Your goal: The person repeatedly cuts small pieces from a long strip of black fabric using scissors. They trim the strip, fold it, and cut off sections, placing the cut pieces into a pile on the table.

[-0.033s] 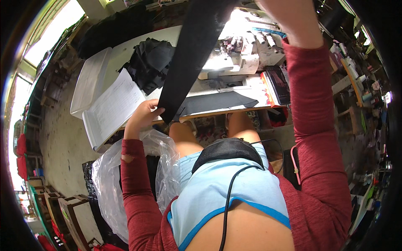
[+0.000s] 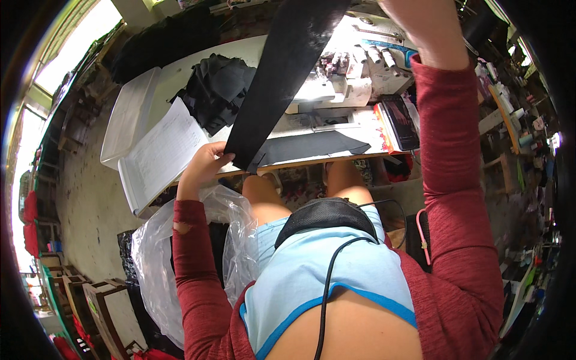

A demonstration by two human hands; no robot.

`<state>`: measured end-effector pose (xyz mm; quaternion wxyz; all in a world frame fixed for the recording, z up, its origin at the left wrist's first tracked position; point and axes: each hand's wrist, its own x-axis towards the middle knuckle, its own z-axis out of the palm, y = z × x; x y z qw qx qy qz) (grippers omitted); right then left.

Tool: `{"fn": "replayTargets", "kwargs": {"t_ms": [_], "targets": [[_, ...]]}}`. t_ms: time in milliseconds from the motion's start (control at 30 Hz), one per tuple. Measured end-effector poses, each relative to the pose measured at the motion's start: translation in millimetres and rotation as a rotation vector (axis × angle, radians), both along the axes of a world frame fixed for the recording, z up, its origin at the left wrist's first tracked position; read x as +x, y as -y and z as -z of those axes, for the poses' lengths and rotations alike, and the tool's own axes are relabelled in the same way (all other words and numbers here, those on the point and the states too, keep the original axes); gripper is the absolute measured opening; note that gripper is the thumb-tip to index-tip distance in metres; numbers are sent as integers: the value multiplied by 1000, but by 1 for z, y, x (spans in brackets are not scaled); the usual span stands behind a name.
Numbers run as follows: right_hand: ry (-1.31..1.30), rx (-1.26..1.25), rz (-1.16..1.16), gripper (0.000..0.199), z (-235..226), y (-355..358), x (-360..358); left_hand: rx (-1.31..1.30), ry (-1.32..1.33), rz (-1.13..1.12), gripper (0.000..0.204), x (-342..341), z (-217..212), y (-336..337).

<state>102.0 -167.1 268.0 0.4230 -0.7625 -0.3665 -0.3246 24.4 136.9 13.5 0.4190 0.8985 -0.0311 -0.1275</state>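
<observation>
A long black fabric strip (image 2: 282, 78) rises from the table's front edge and passes out of the top of the view. My left hand (image 2: 207, 163) pinches its lower left corner between thumb and fingers. High at the upper right is my right hand (image 2: 429, 30), its fingers cut off by the top edge, so its hold cannot be made out. Flat on the table, partly behind the strip's lower end, lies a dark pointed fabric piece (image 2: 318, 147). A crumpled heap of black fabric (image 2: 219, 90) sits left of the strip.
A sewing machine (image 2: 354, 90) stands on the white table behind the strip. An open notebook (image 2: 162, 147) and a clear plastic tray (image 2: 129, 114) are at left, a phone (image 2: 397, 123) at right. A clear plastic bag (image 2: 156, 264) hangs beside my left forearm.
The strip has shifted slightly, its upper part to the right and its lower tip a little up. My right hand has moved slightly right. My left hand keeps its pinch.
</observation>
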Motion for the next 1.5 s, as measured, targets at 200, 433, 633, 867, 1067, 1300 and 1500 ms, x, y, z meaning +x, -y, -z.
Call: {"fn": "replayTargets", "kwargs": {"t_ms": [200, 433, 633, 867, 1067, 1300, 1500], "targets": [[-67, -90, 256, 14, 24, 61, 27, -593, 170, -184, 28, -17, 6, -6], [-185, -228, 129, 14, 99, 111, 61, -669, 295, -48, 12, -26, -31, 25], [-306, -276, -145, 28, 132, 48, 21, -636, 343, 54, 17, -12, -56, 103], [-413, -209, -356, 30, 142, 26, -3, -220, 735, -47, 15, 4, -67, 135], [-434, -247, -416, 25, 132, 28, -15, -736, 464, 82, 13, 9, -66, 136], [-545, -213, -391, 28, 147, 47, -9, -699, 529, -165, 11, 3, -70, 157], [-702, 128, -532, 42, 191, 42, -26, -611, 759, -216, 14, 5, -69, 160]]}}
